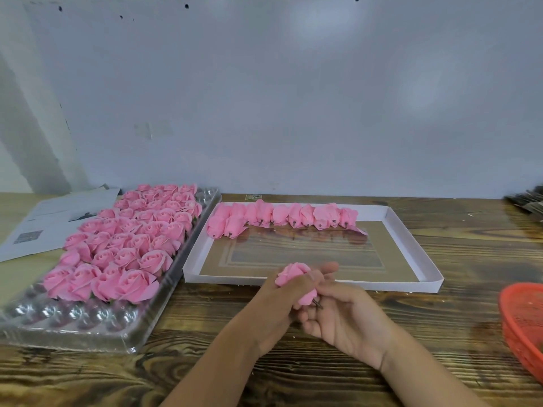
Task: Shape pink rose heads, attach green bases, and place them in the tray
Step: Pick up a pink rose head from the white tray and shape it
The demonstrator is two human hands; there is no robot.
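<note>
A pink rose head (291, 273) with a short dark stem is held over the wooden table, just in front of the white box. My left hand (282, 304) wraps around the bloom from the left. My right hand (343, 312) cups it from below and right, fingers at the stem end. A clear plastic tray (88, 324) on the left holds several rows of shaped pink roses (132, 239); its front cups are bare. A white shallow box (411, 245) behind my hands has a row of closed pink rose buds (288, 215) along its far side.
A red plastic basket (523, 318) sits at the right edge. Printed paper sheets (50, 221) lie at the back left beside the tray. A dark pile of items (529, 201) shows at the far right. A grey wall stands behind the table.
</note>
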